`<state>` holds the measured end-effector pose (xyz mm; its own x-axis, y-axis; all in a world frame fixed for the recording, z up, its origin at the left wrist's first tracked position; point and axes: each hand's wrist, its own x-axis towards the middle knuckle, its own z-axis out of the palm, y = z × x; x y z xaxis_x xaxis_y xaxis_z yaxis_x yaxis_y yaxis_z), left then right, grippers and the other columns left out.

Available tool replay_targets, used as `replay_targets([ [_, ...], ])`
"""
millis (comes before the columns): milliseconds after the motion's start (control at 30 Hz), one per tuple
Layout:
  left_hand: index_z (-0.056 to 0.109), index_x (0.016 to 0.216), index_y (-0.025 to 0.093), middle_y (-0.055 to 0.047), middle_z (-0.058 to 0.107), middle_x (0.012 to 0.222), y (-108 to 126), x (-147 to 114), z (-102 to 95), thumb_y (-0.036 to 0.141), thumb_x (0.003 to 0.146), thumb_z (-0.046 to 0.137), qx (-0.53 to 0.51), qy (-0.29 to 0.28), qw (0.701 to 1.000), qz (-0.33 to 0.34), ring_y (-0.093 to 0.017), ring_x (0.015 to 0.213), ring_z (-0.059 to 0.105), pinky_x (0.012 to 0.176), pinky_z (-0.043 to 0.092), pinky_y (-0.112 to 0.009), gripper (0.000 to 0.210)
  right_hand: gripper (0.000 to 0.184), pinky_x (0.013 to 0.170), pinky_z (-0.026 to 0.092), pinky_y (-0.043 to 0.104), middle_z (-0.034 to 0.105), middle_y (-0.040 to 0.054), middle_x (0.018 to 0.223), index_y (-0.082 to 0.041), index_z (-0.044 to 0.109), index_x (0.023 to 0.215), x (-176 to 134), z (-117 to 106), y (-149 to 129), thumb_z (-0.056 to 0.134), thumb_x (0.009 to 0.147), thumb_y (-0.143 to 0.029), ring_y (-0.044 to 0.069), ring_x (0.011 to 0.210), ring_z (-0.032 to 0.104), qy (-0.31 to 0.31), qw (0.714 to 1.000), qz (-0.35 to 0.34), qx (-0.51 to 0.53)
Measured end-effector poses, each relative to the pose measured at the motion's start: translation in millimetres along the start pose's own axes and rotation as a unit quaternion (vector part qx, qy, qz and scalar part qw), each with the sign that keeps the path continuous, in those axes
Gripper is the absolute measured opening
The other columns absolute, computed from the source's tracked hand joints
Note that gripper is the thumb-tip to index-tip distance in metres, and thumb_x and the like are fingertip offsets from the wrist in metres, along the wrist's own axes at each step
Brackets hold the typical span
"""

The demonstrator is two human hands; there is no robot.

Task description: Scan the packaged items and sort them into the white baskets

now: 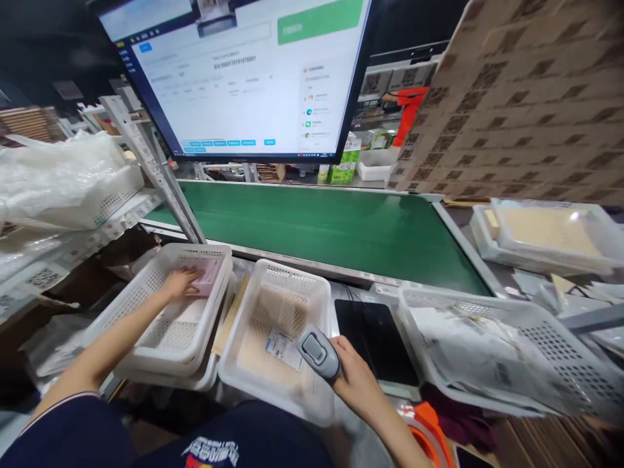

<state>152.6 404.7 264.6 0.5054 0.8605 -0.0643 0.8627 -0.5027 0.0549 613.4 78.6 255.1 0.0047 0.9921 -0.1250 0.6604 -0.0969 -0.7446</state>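
Note:
My left hand (179,284) reaches into the left white perforated basket (146,286) and rests on a pale pink packet (208,275) at its far end. My right hand (355,378) grips a grey barcode scanner (318,351), which hangs over the right edge of the middle white basket (312,289). That basket holds a flat packet with a white printed label (283,346). A black tablet (376,341) lies just right of the scanner.
A green conveyor belt (322,227) runs behind the baskets under a large monitor (244,71). A tilted basket of bagged items (487,344) sits right. Stacked cartons (526,97) rise at right, with trays (546,237) below. A shelf with bags (63,175) stands left.

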Motion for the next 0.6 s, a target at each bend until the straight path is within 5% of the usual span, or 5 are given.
replay_targets([
  [167, 0.072, 0.146, 0.018, -0.019, 0.064, 0.157, 6.4, -16.3, -37.7, 0.034, 0.102, 0.054, 0.042, 0.024, 0.999, 0.014, -0.046, 0.147, 0.058, 0.121, 0.047, -0.062, 0.050, 0.019, 0.082, 0.052, 0.035, 0.060, 0.0093, 0.105, -0.018, 0.065, 0.100, 10.9, -36.9, -19.9, 0.054, 0.086, -0.024, 0.024, 0.092, 0.064, 0.081, 0.992, -0.082, 0.046],
  [333, 0.075, 0.145, 0.029, -0.016, 0.061, 0.160, 59.7, -33.0, -71.2, 0.019, 0.108, 0.038, 0.076, 0.135, 0.978, 0.137, -0.045, 0.159, 0.044, 0.130, 0.031, -0.076, 0.053, 0.011, 0.079, 0.049, 0.033, 0.058, 0.0077, 0.101, -0.018, 0.062, 0.094, 25.2, -66.1, -57.8, 0.057, 0.089, -0.026, 0.022, 0.088, 0.061, 0.071, 0.989, -0.128, 0.008],
  [467, 0.068, 0.155, 0.031, -0.016, 0.056, 0.165, 123.7, -28.6, -66.0, 0.016, 0.109, 0.040, 0.096, 0.156, 0.950, 0.251, -0.048, 0.158, 0.043, 0.126, 0.036, -0.080, 0.056, 0.032, 0.081, 0.046, 0.033, 0.059, 0.0075, 0.107, -0.019, 0.067, 0.115, 38.7, -76.4, -85.7, 0.063, 0.083, -0.015, 0.023, 0.093, 0.062, 0.042, 0.990, -0.109, -0.081],
  [600, 0.066, 0.156, 0.030, -0.015, 0.057, 0.164, 176.6, -16.6, -33.7, 0.011, 0.102, 0.049, 0.168, 0.268, 0.878, 0.360, -0.047, 0.155, 0.049, 0.125, 0.044, -0.072, 0.059, 0.050, 0.078, 0.043, 0.033, 0.061, 0.0085, 0.112, -0.022, 0.066, 0.135, 28.6, -83.5, -79.9, 0.067, 0.085, -0.015, 0.025, 0.093, 0.063, 0.058, 0.987, -0.036, -0.146],
])
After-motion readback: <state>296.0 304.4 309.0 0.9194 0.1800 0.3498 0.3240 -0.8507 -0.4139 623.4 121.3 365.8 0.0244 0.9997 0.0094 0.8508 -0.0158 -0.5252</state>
